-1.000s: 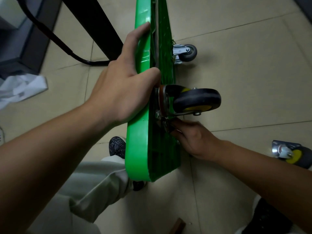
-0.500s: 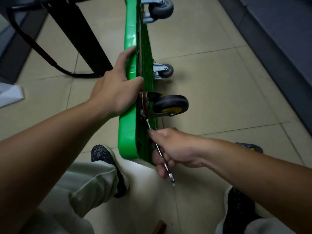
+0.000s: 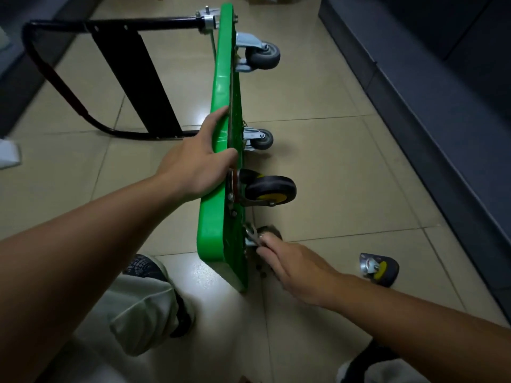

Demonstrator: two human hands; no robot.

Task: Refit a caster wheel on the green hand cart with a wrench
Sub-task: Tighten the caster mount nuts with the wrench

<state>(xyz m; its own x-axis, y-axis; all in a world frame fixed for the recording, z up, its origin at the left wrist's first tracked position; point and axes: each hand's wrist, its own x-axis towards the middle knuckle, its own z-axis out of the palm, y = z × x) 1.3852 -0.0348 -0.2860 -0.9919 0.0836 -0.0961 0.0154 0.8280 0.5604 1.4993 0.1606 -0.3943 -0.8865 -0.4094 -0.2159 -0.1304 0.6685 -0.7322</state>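
Nearest you, your right hand point(image 3: 293, 268) reaches to the low corner of the green hand cart point(image 3: 214, 217), which stands on edge on the floor. Its fingertips meet blurred bright metal beside the low caster point(image 3: 271, 232); whether that grip has the wrench I cannot tell. A loose caster point(image 3: 378, 269) lies apart on the tiles. Your left hand point(image 3: 193, 167) wraps the cart's top rim. Just beyond it the black-and-yellow caster wheel point(image 3: 269, 189) sits on its plate, so fitting looks largely done, with tightening probably left. The grey casters point(image 3: 262, 55) are mounted farther off.
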